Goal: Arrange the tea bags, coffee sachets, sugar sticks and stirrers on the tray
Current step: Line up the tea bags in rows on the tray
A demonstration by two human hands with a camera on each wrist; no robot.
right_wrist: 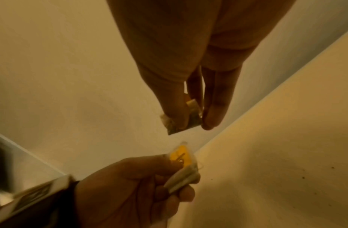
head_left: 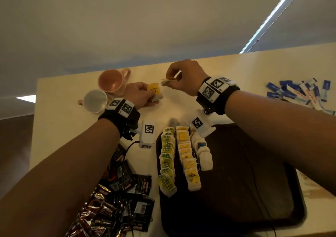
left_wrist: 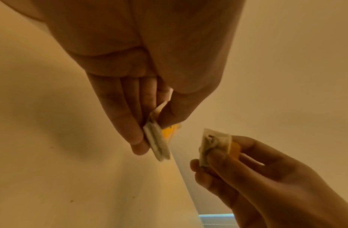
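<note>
1. Two tea bags are in hand above the table: the left hand pinches a yellow-tagged tea bag; carry it flat to the yellow row on the tray.
2. The right hand pinches a second tea bag edgewise; I'd square its tag before laying it down.
3. Sugar sticks wait far right.

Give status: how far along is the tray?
Done: three rows of tea bags on the tray. In hand: left hand and right hand each pinch a yellow-tagged tea bag. Left: coffee sachets and sugar sticks lie off the tray; no stirrers visible.
</note>
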